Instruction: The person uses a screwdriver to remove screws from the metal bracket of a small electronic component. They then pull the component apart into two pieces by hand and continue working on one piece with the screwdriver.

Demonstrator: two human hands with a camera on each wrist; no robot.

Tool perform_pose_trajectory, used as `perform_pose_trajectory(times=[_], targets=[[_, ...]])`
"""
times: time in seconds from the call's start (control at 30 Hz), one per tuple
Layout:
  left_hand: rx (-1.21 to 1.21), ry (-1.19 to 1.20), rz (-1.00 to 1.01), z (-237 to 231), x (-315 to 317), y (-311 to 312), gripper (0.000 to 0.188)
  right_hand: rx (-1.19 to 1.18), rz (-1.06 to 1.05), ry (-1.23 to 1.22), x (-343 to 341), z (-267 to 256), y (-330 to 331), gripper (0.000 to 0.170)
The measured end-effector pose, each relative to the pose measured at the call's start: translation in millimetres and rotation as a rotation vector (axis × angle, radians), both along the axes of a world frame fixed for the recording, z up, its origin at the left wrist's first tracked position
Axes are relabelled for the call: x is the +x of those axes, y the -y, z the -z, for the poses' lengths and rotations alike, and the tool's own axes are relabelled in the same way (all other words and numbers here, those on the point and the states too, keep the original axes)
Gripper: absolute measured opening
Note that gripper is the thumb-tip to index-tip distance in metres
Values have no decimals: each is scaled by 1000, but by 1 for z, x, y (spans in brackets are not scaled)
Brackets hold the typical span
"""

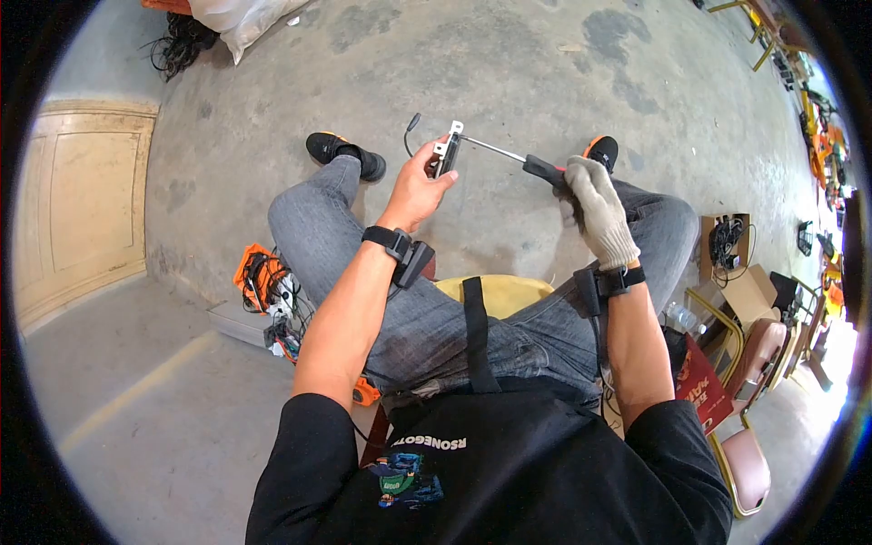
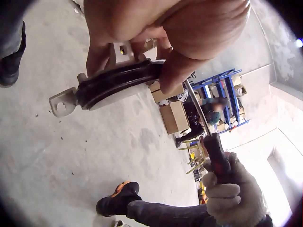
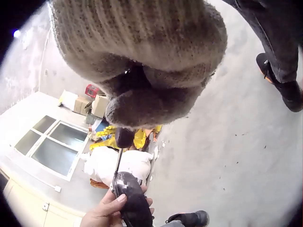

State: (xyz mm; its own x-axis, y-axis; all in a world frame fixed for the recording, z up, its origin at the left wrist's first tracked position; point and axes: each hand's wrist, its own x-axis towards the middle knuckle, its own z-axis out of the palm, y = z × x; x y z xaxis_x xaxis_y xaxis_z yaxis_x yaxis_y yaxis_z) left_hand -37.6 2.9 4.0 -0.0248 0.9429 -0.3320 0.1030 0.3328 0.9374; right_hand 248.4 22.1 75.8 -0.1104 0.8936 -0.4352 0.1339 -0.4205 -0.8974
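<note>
My bare left hand (image 1: pixel 421 193) holds up a black, rounded housing (image 2: pixel 120 84) between thumb and fingers. Pale metal mounting tabs (image 2: pixel 63 104) with holes stick out from it, and a short black cable (image 1: pixel 409 133) rises beside it in the head view. In a knitted glove, my right hand (image 1: pixel 597 202) grips the dark handle of a screwdriver (image 1: pixel 543 171). Its thin steel shaft points left, with the tip right at the housing's edge. From the right wrist view, the housing's dark, glossy face (image 3: pixel 131 196) shows below the screwdriver, and the glove hides most of the handle.
My legs are spread around a yellow seat (image 1: pixel 495 292), above a concrete floor. Orange tools and tangled wires (image 1: pixel 263 282) lie left of me. To the right are an open cardboard box (image 1: pixel 727 241) and chairs (image 1: pixel 758 354). A white sack (image 1: pixel 241 23) lies at the far left.
</note>
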Motion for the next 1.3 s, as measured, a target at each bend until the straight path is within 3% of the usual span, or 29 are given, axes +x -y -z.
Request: perform_pose_trajectory(times=[0.07, 0.27, 0.37, 0.5, 0.57, 0.7, 0.77, 0.97, 1.07, 1.17, 1.3], targets=[[20, 11, 1, 4, 0, 0, 62, -147, 8, -86, 2, -6, -2, 57], [15, -26, 37, 2, -2, 0, 62, 34, 19, -15, 0, 12, 2, 59], [2, -29, 45, 0, -1, -1, 63, -106, 65, -65, 2, 3, -3, 63], [6, -6, 33, -2, 0, 0, 64, -104, 90, -129, 0, 8, 1, 60], [-2, -15, 30, -2, 0, 0, 63, 33, -6, -8, 1, 11, 2, 60], [-12, -4, 34, -4, -1, -1, 63, 15, -3, 12, 2, 7, -1, 61], [-22, 0, 36, -5, 0, -1, 63, -220, -10, -100, 3, -5, -6, 64], [7, -8, 27, 0, -1, 0, 63, 44, 19, -7, -4, 10, 2, 59], [4, -18, 36, -3, 0, -1, 62, -152, -3, -89, 3, 2, -4, 58], [-7, -21, 39, -7, 2, 0, 61, -186, 62, -184, 2, 9, -1, 57], [-8, -28, 37, -4, 1, 0, 61, -48, 83, -108, -5, 10, 2, 55]])
